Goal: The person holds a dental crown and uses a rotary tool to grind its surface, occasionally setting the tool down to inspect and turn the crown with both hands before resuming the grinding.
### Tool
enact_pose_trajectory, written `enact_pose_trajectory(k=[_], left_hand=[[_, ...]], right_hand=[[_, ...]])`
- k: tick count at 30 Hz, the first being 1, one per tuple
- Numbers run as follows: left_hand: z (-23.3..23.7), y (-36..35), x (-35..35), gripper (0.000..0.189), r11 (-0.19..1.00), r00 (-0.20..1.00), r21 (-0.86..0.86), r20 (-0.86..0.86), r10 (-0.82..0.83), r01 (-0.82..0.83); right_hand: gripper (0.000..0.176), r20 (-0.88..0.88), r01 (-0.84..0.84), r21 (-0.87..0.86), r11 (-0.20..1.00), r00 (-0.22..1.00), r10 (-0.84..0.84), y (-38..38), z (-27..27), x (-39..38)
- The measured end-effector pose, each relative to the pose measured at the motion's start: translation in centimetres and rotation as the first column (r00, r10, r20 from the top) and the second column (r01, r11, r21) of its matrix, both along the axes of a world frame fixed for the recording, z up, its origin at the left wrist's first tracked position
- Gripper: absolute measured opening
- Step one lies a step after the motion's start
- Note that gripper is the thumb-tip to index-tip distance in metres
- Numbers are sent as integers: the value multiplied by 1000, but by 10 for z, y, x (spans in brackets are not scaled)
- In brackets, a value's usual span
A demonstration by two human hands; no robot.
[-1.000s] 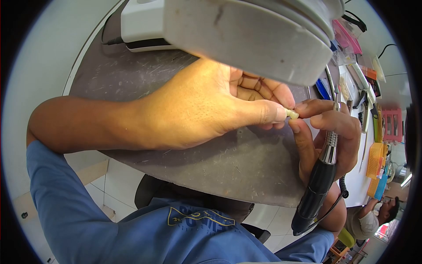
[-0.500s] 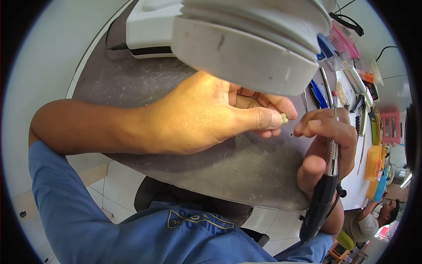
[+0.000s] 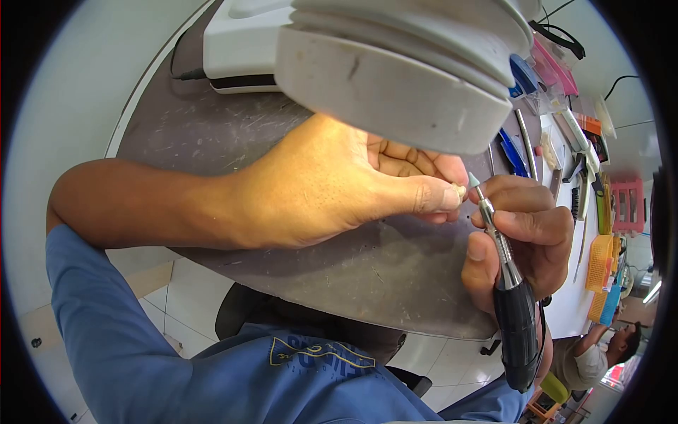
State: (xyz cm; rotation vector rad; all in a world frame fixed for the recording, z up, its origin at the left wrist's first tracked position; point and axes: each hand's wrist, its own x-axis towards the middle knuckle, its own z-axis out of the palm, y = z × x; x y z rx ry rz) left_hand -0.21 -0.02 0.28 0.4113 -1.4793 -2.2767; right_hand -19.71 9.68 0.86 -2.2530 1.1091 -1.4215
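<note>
Between thumb and fingertips, my left hand point(image 3: 332, 187) pinches a small cream-coloured dental crown point(image 3: 460, 191), mostly covered by the fingers. My right hand point(image 3: 533, 230) is wrapped round a rotary handpiece point(image 3: 513, 304) with a black grip and a silver front part. A pale blue-green pointed polishing tip point(image 3: 474, 180) sits at its end, pointing up and left, right beside the crown. Both hands are above the dark grey tabletop point(image 3: 367, 272), with light falling on the left one.
A white lamp-like hood point(image 3: 395, 85) hangs close over the left hand. Behind it stands a white device point(image 3: 244, 53) with a cable. Along the right lie blue pliers-like tools point(image 3: 513, 152), a yellow basket point(image 3: 600, 261) and a pink basket point(image 3: 627, 205). Another person point(image 3: 593, 357) sits far right.
The handpiece has swung round in my right hand, so its polishing tip now stands beside the crown. My right fingers have closed further round its silver part. The left hand has barely moved.
</note>
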Motion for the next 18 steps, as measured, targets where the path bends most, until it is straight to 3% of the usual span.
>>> enact_pose_trajectory(k=[2, 18], left_hand=[[0, 0, 0, 16, 1000, 1000, 3, 23, 15, -16], [1, -2, 1, 18, 1000, 1000, 9, 12, -25, 25]], right_hand=[[27, -83, 17, 42, 999, 996, -13, 3, 0, -2], [26, -133, 34, 22, 999, 991, -31, 3, 0, 2]])
